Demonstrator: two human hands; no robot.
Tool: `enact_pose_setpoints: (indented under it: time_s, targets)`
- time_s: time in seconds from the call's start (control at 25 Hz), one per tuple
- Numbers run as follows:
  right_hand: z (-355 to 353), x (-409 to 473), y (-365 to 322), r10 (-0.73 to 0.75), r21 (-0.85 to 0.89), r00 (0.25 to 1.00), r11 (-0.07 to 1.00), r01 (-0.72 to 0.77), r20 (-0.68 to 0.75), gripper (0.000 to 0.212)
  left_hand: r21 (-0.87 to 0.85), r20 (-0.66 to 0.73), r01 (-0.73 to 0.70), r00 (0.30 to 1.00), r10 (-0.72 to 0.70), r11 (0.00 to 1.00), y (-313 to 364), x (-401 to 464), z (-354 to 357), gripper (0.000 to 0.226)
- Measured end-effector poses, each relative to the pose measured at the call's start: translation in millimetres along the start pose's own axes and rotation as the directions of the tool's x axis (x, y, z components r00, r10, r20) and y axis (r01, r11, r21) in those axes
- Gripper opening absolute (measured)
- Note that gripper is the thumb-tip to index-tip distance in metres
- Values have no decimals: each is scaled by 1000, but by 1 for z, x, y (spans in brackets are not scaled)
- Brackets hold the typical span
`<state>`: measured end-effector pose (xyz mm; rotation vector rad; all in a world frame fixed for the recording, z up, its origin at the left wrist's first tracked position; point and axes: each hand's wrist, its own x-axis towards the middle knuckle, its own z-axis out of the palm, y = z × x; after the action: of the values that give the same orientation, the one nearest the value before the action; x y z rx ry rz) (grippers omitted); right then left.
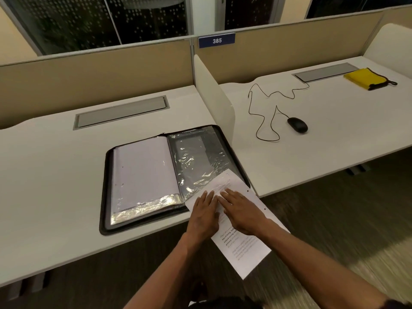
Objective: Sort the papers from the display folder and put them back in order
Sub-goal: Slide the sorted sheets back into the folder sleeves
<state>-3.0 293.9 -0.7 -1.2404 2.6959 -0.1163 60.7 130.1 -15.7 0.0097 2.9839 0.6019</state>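
An open black display folder (104, 190) lies on the white desk near its front edge. Its left side holds a stack of white pages in clear sleeves (142, 172). The right side shows an empty, crinkled clear sleeve (196, 161). A printed white sheet (245, 248) with punched holes lies slanted over the folder's lower right corner, its top end at the sleeve and its lower part hanging past the desk edge. My left hand (204, 216) and my right hand (242, 211) rest side by side on the sheet, fingers straight and pointing toward the sleeve.
A white divider panel (214, 92) stands just right of the folder. Beyond it lie a black corded mouse (297, 124) and a yellow pouch (365, 78). Grey cable flaps (121, 112) sit at the back of the desk. Beige partition walls close the far side.
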Motion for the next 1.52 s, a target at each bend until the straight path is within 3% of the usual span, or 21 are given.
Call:
enact_pose_setpoints:
  time_s: [0.16, 0.36, 0.6, 0.84, 1.0, 1.28, 1.52]
  targets:
    - [4, 5, 7, 11, -64, 996, 998, -5, 89, 59, 22, -68, -6, 998, 7, 1000, -9, -5, -4, 60]
    - [21, 8, 9, 61, -143, 986, 989, -38, 158, 71, 72, -225, 150, 966, -130, 986, -10, -26, 12, 56]
    - [16, 18, 8, 82, -112, 991, 991, -70, 105, 66, 15, -148, 164, 976, -160, 986, -11, -21, 15, 83]
    - [14, 15, 8, 136, -131, 985, 984, -122, 103, 72, 25, -168, 144, 976, -138, 989, -18, -22, 16, 79]
    - [13, 19, 9, 184, -144, 969, 976, -161, 164, 66, 7, -111, 142, 984, -141, 990, -17, -20, 19, 78]
    - [19, 19, 9, 158, -142, 979, 980, -140, 129, 76, 66, -125, 100, 988, -91, 993, -29, -17, 13, 78]
    - [20, 22, -3, 225, -142, 964, 968, -206, 138, 74, 138, -58, 165, 986, -158, 977, -24, -10, 7, 88]
